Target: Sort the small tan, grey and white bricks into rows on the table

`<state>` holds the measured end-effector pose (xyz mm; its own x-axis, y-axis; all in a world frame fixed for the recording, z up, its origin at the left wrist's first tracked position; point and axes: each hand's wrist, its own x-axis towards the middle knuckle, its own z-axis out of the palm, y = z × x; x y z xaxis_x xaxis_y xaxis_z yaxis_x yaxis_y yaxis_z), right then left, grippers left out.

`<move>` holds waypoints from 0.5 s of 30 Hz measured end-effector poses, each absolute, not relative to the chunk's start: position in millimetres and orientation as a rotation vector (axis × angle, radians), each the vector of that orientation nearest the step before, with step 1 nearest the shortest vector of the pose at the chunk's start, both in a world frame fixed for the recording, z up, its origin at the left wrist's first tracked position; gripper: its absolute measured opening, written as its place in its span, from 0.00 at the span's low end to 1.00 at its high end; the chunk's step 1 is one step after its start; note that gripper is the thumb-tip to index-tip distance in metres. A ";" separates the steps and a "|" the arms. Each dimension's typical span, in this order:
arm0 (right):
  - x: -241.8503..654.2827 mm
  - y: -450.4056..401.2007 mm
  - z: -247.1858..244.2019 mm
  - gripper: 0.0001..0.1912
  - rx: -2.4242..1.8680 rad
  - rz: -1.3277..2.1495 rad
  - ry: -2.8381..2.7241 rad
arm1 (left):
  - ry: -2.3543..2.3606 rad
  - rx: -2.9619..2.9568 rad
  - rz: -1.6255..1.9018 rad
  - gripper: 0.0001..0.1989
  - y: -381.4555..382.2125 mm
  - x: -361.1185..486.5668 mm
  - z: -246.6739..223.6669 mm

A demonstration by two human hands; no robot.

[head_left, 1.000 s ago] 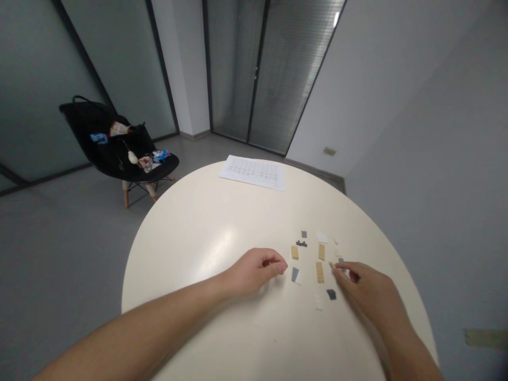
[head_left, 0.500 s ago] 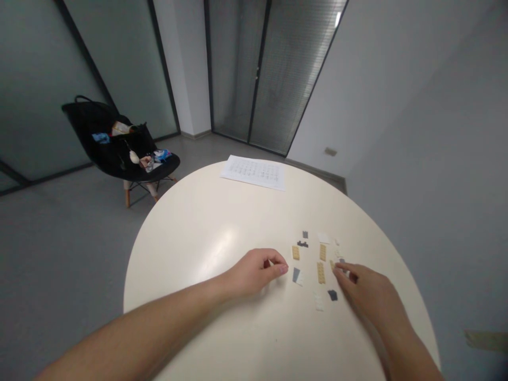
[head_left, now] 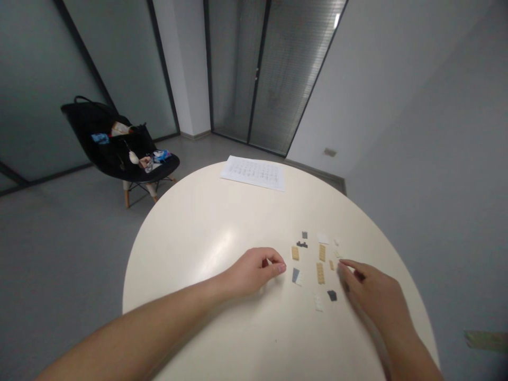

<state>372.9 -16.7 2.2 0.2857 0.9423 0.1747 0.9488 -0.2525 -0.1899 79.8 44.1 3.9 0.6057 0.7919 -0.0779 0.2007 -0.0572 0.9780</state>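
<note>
Head view of a round cream table (head_left: 198, 248), with 12 o'clock taken as the direction away from the wearer. A scatter of small studded building plates is laid out on the tabletop. The right hand (head_left: 375, 296) is shown nearest to them, its fingers bunched narrowly, with the fingertips (head_left: 342, 267) brought down at the 3 o'clock side of the scatter; whether a piece is held between them cannot be told. A long tan plate (head_left: 320, 273) is placed just beside those fingertips at about 9 o'clock, its long axis running from 12 to 6 o'clock, and a small tan plate (head_left: 331, 264) lies at about 10 o'clock. A dark grey plate (head_left: 332, 296) is seen at about 7 o'clock. The left hand (head_left: 254, 272) is curled shut, thumb against fingers, with no piece visible in it; it is held farther off, a grey tile (head_left: 295, 274) and a white tile (head_left: 300, 279) lying near its 3 o'clock. A printed sheet (head_left: 253, 173) is laid near the table's 12 o'clock rim.
</note>
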 end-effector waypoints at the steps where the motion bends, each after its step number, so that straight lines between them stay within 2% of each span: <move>1: 373.1 -16.8 2.5 0.22 -2.296 -0.040 -1.731 | 0.855 1.593 0.595 0.14 44.3 79.5 4.3; 15: 374.9 -18.1 5.1 0.23 -2.216 -0.093 -1.664 | 0.893 1.615 0.645 0.15 52.1 76.8 -1.1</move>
<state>374.9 -18.1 5.1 0.3021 0.9148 0.2683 0.9390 -0.2369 -0.2494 76.8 52.1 -1.1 0.5631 0.8249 -0.0489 0.2130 -0.0878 0.9731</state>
